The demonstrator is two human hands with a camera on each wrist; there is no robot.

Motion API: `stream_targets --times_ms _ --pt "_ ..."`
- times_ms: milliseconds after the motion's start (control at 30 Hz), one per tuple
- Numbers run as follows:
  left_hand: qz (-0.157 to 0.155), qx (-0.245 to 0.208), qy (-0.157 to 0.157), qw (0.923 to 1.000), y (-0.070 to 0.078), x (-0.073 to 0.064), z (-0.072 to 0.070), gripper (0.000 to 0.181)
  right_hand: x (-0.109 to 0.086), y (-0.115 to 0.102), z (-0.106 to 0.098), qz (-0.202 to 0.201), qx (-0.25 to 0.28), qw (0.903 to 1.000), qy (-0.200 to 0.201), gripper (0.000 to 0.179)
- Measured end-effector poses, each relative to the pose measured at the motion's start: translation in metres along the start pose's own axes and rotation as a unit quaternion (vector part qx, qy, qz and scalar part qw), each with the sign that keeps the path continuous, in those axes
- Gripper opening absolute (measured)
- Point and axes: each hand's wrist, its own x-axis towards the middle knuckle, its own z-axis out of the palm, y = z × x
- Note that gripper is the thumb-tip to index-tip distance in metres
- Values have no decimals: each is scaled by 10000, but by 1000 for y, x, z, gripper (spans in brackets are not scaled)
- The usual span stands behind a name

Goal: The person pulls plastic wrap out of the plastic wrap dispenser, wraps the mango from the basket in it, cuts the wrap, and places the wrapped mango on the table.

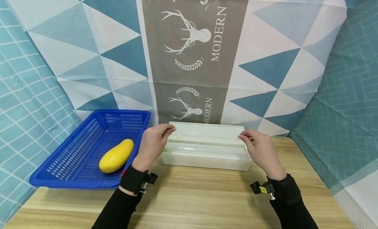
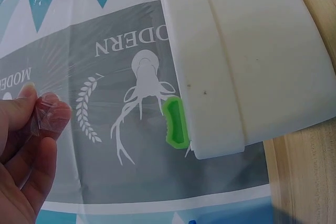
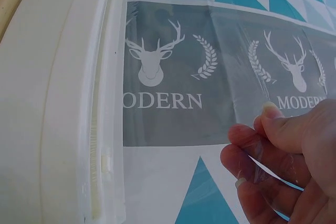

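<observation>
A white cling film dispenser sits on the table in front of me, its long side facing me. My left hand pinches one corner of a clear sheet of cling film between thumb and fingers, above the dispenser's left end. At the right end, my right hand pinches the other side of the film, which clings to its fingers in the right wrist view. The transparent sheet stretches between both hands over the dispenser. A green cutter slider sits at the dispenser's left end.
Left of the dispenser stands a blue plastic basket with a smooth yellow oblong fruit inside, close to my left forearm. Behind the wooden table hangs a patterned cloth with deer heads and triangles.
</observation>
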Motion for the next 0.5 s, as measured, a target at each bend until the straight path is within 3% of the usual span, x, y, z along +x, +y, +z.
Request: stream_targets --times_ms 500 --pt "-90 90 15 9999 3 3 -5 15 1 -4 -4 -130 -7 9998 180 11"
